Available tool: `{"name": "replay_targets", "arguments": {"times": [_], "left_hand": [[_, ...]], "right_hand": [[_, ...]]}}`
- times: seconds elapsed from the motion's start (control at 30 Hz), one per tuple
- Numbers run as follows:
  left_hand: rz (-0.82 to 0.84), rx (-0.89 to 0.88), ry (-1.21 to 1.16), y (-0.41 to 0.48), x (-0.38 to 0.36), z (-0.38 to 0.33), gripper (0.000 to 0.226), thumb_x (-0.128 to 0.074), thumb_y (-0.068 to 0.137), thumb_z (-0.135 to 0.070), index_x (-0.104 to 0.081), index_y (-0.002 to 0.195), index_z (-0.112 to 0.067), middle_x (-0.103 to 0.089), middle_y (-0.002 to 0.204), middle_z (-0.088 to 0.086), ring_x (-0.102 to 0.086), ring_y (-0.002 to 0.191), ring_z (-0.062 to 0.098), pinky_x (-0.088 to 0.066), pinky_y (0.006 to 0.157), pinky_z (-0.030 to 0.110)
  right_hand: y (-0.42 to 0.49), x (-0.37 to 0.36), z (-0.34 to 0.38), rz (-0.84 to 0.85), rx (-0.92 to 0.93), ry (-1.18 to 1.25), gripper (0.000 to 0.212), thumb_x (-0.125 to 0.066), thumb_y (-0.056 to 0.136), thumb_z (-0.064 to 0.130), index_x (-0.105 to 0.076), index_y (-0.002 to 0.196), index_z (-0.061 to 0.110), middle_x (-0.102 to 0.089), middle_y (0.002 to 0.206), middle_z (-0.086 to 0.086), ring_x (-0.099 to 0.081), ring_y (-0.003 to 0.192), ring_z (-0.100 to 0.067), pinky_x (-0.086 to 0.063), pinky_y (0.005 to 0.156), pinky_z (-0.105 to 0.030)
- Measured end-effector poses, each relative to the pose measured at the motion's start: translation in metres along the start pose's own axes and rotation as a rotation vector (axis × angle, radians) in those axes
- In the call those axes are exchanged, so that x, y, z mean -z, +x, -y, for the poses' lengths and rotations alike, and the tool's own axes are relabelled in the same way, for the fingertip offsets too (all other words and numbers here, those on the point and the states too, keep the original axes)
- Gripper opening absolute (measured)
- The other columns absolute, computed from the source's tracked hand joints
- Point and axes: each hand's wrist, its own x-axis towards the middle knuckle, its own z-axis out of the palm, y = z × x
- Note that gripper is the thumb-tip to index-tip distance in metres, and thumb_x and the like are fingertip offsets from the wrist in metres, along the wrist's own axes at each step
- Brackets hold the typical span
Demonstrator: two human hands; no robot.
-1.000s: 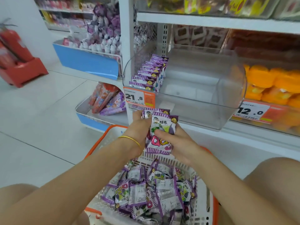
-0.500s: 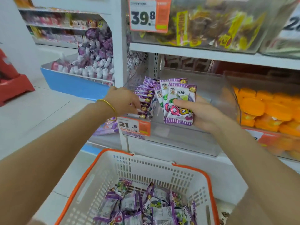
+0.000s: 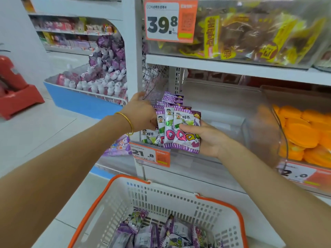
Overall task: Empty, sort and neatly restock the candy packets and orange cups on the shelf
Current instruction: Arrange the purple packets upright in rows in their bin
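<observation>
A white store shelf fills the far right of the view. Near the bottom sits a white basket with an orange rim, holding loose purple candy packets. On the middle shelf is a clear bin. To its right, a second bin is stacked with orange cups. The person's right hand reaches over the clear bin's front and grips a small fanned stack of packets, thumb across their faces. The left hand rests against the left end of a standing row of packets inside the bin. Its fingertips are hidden, so its grip cannot be told. A price tag reading 21.8 hangs on the bin front. A gold bangle circles the left wrist.
</observation>
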Motion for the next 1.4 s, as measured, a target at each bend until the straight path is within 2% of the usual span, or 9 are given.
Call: {"name": "replay_targets", "arguments": {"times": [0.2,0.3,0.4,0.57,0.8,0.87,1.07,1.23,1.4], "left_hand": [[-0.031,-0.01,-0.006,0.001,0.001,0.006,0.019,-0.057,0.086,-0.042,-0.061,0.078,-0.025,-0.067,0.091,-0.003,-0.054,0.105,0.018,-0.009,0.113,0.033],[-0.043,-0.021,-0.001,0.001,0.004,0.005,0.013,-0.057,0.085,-0.024,-0.05,0.075,-0.024,-0.058,0.078,-0.002,-0.056,0.097,0.021,-0.014,0.11,0.03],[-0.046,-0.032,-0.146,0.001,0.006,0.013,0.015,-0.055,0.088,-0.012,-0.067,0.095,-0.018,-0.065,0.085,0.002,-0.058,0.095,0.024,-0.027,0.101,0.028],[-0.129,0.095,-0.648,-0.004,0.02,0.014,0.03,-0.04,0.1,-0.014,-0.059,0.123,-0.013,-0.065,0.114,0.007,-0.057,0.107,0.024,-0.04,0.089,0.027],[0.02,0.036,-0.526,-0.007,0.021,-0.001,0.038,-0.056,0.092,-0.029,-0.055,0.127,-0.017,-0.059,0.114,0.007,-0.052,0.092,0.021,-0.039,0.08,0.028],[0.001,0.027,-0.565,-0.01,0.024,-0.003,0.035,-0.059,0.091,-0.022,-0.055,0.123,-0.009,-0.058,0.112,0.009,-0.044,0.084,0.017,-0.036,0.075,0.026],[0.077,0.024,-0.573,-0.021,0.029,0.001,0.03,-0.064,0.086,-0.01,-0.053,0.113,-0.006,-0.051,0.104,0.006,-0.048,0.091,0.023,-0.033,0.074,0.023],[0.169,-0.016,-0.541,-0.022,0.044,-0.018,0.036,-0.059,0.089,-0.035,-0.057,0.116,-0.011,-0.06,0.096,0.002,-0.05,0.084,0.016,-0.04,0.076,0.025],[0.086,0.02,-0.524,-0.031,0.033,-0.016,0.03,-0.062,0.089,-0.019,-0.063,0.116,-0.007,-0.063,0.114,0.01,-0.056,0.096,0.022,-0.037,0.079,0.022]], "right_hand": [[0.003,0.007,-0.005,-0.047,-0.065,-0.189,0.038,-0.069,0.079,0.011,-0.063,0.117,0.011,-0.068,0.113,-0.013,-0.066,0.09,-0.024,-0.053,0.087,-0.038],[0.004,0.006,-0.001,0.005,-0.06,-0.236,0.024,-0.065,0.082,0.008,-0.066,0.106,0.011,-0.071,0.102,-0.009,-0.067,0.085,-0.02,-0.055,0.084,-0.034],[0.007,0.003,0.002,0.052,-0.059,-0.317,0.018,-0.062,0.086,0.004,-0.066,0.101,0.012,-0.072,0.095,-0.005,-0.068,0.082,-0.018,-0.053,0.087,-0.034],[0.01,-0.004,0.007,0.125,-0.081,-0.393,0.016,-0.06,0.088,0.001,-0.067,0.097,0.013,-0.074,0.083,0.002,-0.07,0.071,-0.01,-0.057,0.073,-0.024],[0.003,0.007,0.006,0.185,-0.099,-0.301,0.033,-0.065,0.071,0.009,-0.065,0.104,0.011,-0.073,0.099,-0.008,-0.07,0.082,-0.019,-0.056,0.084,-0.033],[0.0,0.015,0.006,0.162,-0.105,-0.224,0.037,-0.064,0.07,0.01,-0.064,0.107,0.008,-0.072,0.098,-0.011,-0.07,0.082,-0.022,-0.056,0.085,-0.036],[0.003,0.022,0.002,-0.014,-0.127,-0.071,0.012,-0.058,0.089,0.01,-0.062,0.1,0.007,-0.073,0.077,-0.01,-0.071,0.063,-0.02,-0.06,0.057,-0.035],[0.013,0.017,-0.004,-0.077,-0.13,-0.161,0.01,-0.058,0.091,0.01,-0.063,0.1,0.01,-0.071,0.088,-0.009,-0.069,0.07,-0.019,-0.058,0.068,-0.032],[0.023,0.015,-0.001,-0.236,-0.144,-0.13,0.003,-0.06,0.089,0.009,-0.061,0.092,0.009,-0.068,0.08,-0.011,-0.064,0.068,-0.022,-0.055,0.069,-0.034]]}}
